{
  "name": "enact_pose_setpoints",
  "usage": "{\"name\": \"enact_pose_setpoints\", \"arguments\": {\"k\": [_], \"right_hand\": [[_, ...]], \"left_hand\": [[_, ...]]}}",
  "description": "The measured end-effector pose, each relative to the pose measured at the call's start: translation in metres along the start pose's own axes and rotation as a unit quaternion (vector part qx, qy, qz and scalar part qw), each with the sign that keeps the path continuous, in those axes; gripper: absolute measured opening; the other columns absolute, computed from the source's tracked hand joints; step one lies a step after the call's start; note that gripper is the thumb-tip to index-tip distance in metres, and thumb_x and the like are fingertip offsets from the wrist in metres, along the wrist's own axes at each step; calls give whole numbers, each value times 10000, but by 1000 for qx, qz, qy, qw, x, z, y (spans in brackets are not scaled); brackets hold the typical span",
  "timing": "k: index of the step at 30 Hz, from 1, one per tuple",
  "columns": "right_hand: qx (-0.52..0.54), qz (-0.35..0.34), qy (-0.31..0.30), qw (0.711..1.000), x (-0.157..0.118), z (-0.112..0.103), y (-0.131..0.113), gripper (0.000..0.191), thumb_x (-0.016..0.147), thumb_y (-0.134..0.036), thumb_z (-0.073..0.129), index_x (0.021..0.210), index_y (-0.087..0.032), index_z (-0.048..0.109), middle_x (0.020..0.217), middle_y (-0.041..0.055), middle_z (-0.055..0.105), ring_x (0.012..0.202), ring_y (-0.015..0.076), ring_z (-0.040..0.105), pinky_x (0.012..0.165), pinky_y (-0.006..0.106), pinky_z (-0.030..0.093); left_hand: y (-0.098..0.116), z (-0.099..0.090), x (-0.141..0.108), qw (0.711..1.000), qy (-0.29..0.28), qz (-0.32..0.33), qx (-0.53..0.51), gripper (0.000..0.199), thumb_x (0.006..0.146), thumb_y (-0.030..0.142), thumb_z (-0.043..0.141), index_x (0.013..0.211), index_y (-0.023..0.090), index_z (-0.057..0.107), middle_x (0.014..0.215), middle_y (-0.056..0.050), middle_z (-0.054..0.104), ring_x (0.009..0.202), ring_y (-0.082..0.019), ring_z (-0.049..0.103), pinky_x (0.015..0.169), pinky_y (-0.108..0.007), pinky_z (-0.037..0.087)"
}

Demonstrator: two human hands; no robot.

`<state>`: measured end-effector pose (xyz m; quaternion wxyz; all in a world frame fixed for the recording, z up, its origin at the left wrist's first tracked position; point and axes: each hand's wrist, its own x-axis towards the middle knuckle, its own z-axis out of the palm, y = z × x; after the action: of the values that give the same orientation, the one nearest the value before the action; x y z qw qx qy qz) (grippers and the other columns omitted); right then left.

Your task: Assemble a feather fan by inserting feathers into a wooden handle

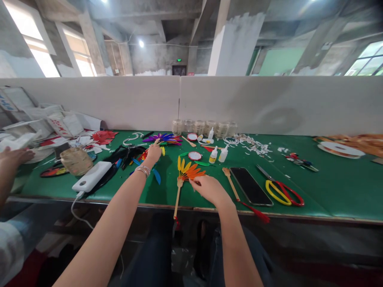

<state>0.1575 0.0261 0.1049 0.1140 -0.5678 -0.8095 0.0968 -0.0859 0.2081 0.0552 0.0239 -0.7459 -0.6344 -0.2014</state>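
My right hand (209, 190) lies on the green table mat (329, 191), its fingertips against the base of a fan of orange and yellow feathers (188, 172) on a wooden stick. The stick's lower end sticks out past the table's front edge. My left hand (152, 154), with a bracelet on the wrist, is raised just short of a purple and blue feather fan (163, 139). Small red and yellow feather pieces lie under those fingers. Loose blue feathers (156, 175) and black feathers (125, 155) are spread to its left.
A co-worker's hand (14, 156) reaches in at far left. A white power bank (91, 176), a black phone (249, 186), red-and-yellow scissors (283, 192), glue bottles (213, 155), a row of glass jars (203, 127) and paper scraps (251, 143) stand on the mat. A white partition runs behind.
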Motion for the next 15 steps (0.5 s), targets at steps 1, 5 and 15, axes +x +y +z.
{"name": "enact_pose_setpoints", "arguments": {"k": [1, 5, 15], "right_hand": [[1, 1, -2, 1000, 0, 0, 0, 389, 866, -359, 382, 537, -174, 475, 558, 8, 552, 516, 108, 480, 486, 238, 207], [6, 3, -5, 1000, -1, 0, 1, 385, 868, -362, 378, 547, -178, 486, 559, 11, 550, 516, 116, 479, 487, 239, 213], [104, -29, 73, 991, 2, -1, -8, 455, 890, -461, 291, 629, -191, 546, 591, 21, 560, 566, 141, 511, 532, 240, 284]], "left_hand": [[0, -2, -3, 1000, 17, -12, -19, 140, 725, 134, 542, 652, 140, 661, 889, -149, 655, 1050, -283, 456, 869, -393, 276], [0, -15, -12, 986, 104, -70, -112, 157, 741, 260, 571, 711, 160, 688, 912, -124, 654, 972, -260, 499, 841, -374, 312], [34, -71, -57, 667, 198, -258, -670, 344, 758, 396, 557, 1020, 192, 642, 947, -50, 648, 670, -77, 548, 559, -182, 387]]}}
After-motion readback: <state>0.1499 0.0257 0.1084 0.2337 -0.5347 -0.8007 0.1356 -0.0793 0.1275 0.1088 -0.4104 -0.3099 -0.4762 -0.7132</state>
